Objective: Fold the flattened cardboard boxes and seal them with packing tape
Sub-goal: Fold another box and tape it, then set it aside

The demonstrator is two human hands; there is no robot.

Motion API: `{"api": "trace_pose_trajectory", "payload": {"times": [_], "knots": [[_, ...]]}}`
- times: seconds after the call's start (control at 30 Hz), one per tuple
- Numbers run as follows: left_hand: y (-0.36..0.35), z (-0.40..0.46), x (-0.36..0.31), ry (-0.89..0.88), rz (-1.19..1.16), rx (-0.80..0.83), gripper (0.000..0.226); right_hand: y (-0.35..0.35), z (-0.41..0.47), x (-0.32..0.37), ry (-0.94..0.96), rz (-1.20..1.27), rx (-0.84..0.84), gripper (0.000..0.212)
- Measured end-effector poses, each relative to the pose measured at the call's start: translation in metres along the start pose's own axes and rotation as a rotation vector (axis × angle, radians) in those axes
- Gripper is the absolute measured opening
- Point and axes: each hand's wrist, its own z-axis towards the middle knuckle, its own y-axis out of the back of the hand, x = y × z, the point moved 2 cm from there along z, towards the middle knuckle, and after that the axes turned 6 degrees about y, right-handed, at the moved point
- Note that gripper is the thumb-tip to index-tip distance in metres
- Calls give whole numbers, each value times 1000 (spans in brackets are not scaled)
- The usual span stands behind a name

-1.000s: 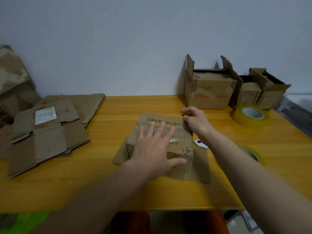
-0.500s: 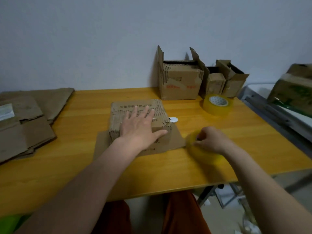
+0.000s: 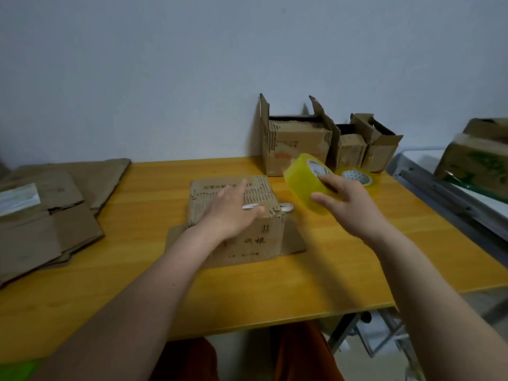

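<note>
A folded brown cardboard box (image 3: 255, 240) stands in the middle of the yellow table (image 3: 275, 292), its closed top flaps facing up. My left hand (image 3: 233, 213) lies flat on those flaps with straight fingers. My right hand (image 3: 347, 204) holds a yellow roll of packing tape (image 3: 302, 180) in the air just right of the box, fingers in its core and thumb on the outer face. A second yellow tape roll (image 3: 360, 177) lies on the table behind my right hand. A small white object (image 3: 286, 207) shows at the box's right edge.
Flattened cardboard boxes (image 3: 49, 215) are stacked at the table's left end. Three open boxes (image 3: 294, 144) stand against the wall at the back right. A green-printed carton (image 3: 478, 160) rests on a grey metal surface right of the table.
My right hand has lifted the tape roll off the table's right side and carried it up toward the box. The left hand stays on the flaps.
</note>
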Motion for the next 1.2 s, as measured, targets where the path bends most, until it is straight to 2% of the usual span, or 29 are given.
{"api": "trace_pose_trajectory", "payload": {"times": [0.07, 0.17, 0.3, 0.43, 0.53, 0.6, 0.67, 0.7, 0.8, 0.9, 0.97, 1.03, 1.1, 1.2], "knots": [[8, 5, 4, 25, -389, 1, 79, 3, 11, 22, 100, 234, 75, 33], [20, 9, 14, -1, -1001, -69, 58, -4, 25, 41, 160, 328, 251, 31], [25, 4, 24, -100, -1280, -115, 41, -20, 43, 56, 234, 205, 383, 24], [21, 5, 27, -62, -1263, -266, 6, -27, 55, 63, 223, 66, 466, 34], [18, 9, 29, -6, -1248, -319, 14, -33, 58, 71, 224, 2, 487, 36], [16, 11, 30, 46, -1231, -353, 17, -39, 58, 71, 245, -129, 494, 49], [14, 14, 31, 114, -1199, -410, 19, -46, 58, 70, 302, -269, 435, 61], [14, 15, 31, 147, -1207, -432, 19, -50, 58, 68, 322, -265, 374, 65], [17, 19, 32, 220, -1355, -409, 16, -60, 60, 61, 241, 8, 64, 74], [18, 21, 31, 267, -1467, -307, 5, -81, 61, 58, 4, 403, -252, 59], [19, 21, 31, 296, -1500, -282, 12, -100, 63, 59, -181, 726, -342, 56], [20, 22, 32, 316, -1505, -275, 19, -118, 64, 59, -321, 1009, -341, 54], [20, 20, 31, 329, -1471, -276, 19, -125, 64, 59, -313, 1001, -320, 37], [24, 18, 37, 360, -1264, -424, 17, -118, 67, 59, -270, 760, -335, 21]]}}
